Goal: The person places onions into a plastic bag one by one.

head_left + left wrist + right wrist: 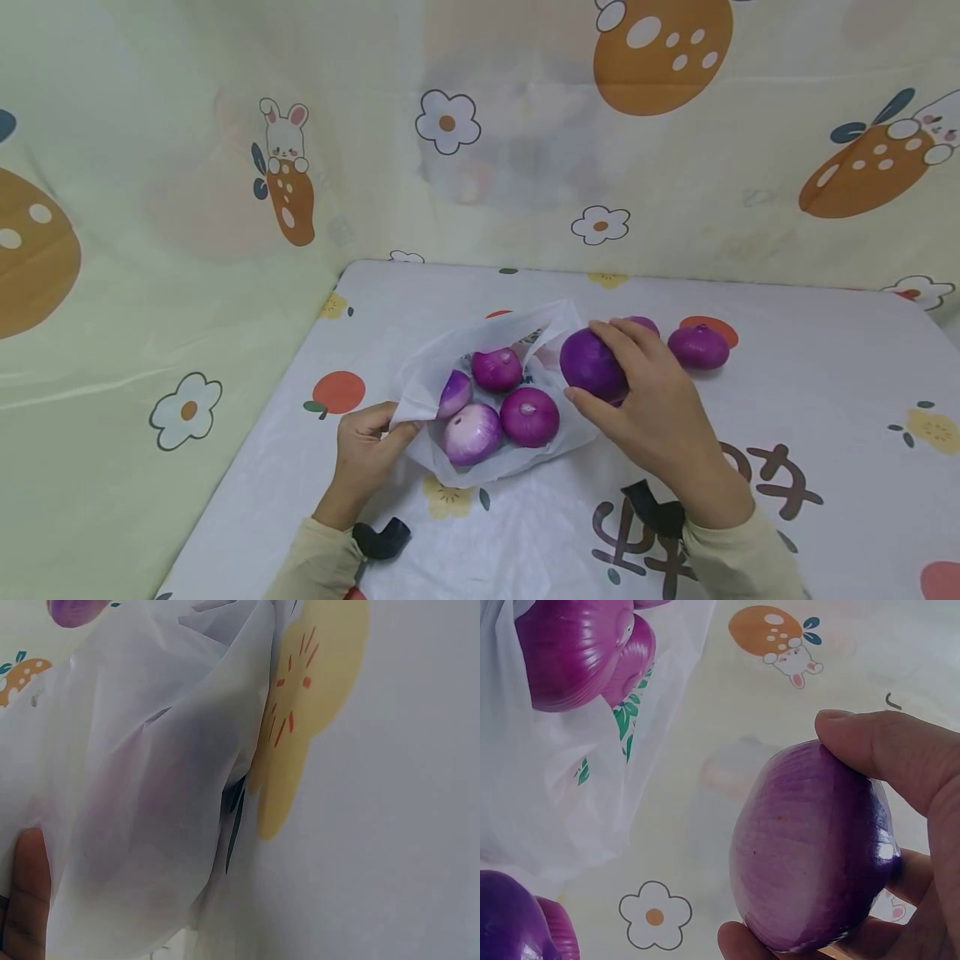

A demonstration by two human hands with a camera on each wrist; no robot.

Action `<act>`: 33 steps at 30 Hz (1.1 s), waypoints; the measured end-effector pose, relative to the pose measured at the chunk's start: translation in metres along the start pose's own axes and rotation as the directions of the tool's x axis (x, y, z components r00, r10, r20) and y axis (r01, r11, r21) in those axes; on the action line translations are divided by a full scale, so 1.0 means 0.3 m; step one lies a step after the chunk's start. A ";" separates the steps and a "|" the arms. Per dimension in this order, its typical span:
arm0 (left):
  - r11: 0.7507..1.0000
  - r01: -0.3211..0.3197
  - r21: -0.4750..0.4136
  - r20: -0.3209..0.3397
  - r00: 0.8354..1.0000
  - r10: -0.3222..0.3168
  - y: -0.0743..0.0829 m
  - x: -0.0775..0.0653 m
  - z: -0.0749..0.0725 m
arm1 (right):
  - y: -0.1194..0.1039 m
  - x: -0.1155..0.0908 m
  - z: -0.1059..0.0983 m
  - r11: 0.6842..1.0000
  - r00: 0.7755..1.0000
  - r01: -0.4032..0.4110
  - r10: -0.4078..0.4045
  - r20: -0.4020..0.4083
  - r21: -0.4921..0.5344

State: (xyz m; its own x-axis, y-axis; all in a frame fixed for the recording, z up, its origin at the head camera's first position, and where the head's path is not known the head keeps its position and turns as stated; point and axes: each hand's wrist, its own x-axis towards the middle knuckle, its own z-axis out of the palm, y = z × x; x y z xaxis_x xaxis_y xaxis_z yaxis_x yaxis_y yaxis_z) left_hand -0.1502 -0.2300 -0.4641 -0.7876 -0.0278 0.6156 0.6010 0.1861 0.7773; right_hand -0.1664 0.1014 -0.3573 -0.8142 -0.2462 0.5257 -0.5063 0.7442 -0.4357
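My right hand point(660, 408) grips a purple onion point(591, 363) between thumb and fingers, lifted at the right side of an open white plastic bag point(420, 375). In the right wrist view the held onion point(810, 847) shows a pale side and a dark side. With thumb and fingers, my left hand point(369, 454) pinches the bag's left rim. Inside the bag lie several onions, among them a pale one point(472, 434) and a deep magenta one point(529, 417). In the left wrist view the bag point(150, 787) covers most of the left hand.
Right of the bag, another onion point(699, 347) lies on the printed white tablecloth point(825, 375). One more onion point(645, 324) is mostly hidden behind my right hand. A patterned curtain point(510, 167) stands behind the table and along its left side.
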 end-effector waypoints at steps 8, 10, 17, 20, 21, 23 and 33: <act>1.000 -0.002 0.002 0.000 1.000 0.002 0.000 0.002 0.001 | -0.018 0.010 0.014 1.000 1.000 -0.006 0.005 0.017 0.016; 1.000 -0.005 -0.002 -0.001 1.000 0.005 -0.001 0.003 0.001 | -0.020 0.012 0.017 1.000 1.000 0.002 -0.002 0.014 0.020; 1.000 -0.014 -0.005 -0.002 1.000 0.013 -0.006 0.002 -0.001 | -0.028 0.021 0.028 1.000 1.000 0.002 -0.003 0.030 0.021; 1.000 -0.015 -0.004 -0.003 1.000 0.015 -0.007 0.002 -0.001 | -0.031 0.023 0.032 1.000 0.999 -0.004 0.003 0.047 0.021; 1.000 -0.016 -0.003 -0.003 1.000 0.016 -0.007 0.002 -0.001 | -0.032 0.024 0.033 1.000 0.999 -0.004 0.003 0.050 0.022; 1.000 -0.013 0.002 -0.004 1.000 0.013 -0.006 0.002 -0.002 | -0.035 0.025 0.035 1.000 0.999 -0.004 0.002 0.053 0.026; 1.000 0.002 -0.011 0.007 1.000 -0.002 -0.007 0.000 -0.001 | -0.054 0.034 0.050 0.999 0.997 -0.012 0.009 0.071 0.049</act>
State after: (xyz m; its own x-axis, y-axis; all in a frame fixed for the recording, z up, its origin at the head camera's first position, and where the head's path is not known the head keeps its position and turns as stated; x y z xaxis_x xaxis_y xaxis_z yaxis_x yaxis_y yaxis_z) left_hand -0.1515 -0.2308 -0.4657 -0.7897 -0.0210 0.6132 0.6009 0.1756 0.7798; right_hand -0.1708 0.0775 -0.3559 -0.8367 -0.2829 0.4690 -0.5096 0.7158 -0.4774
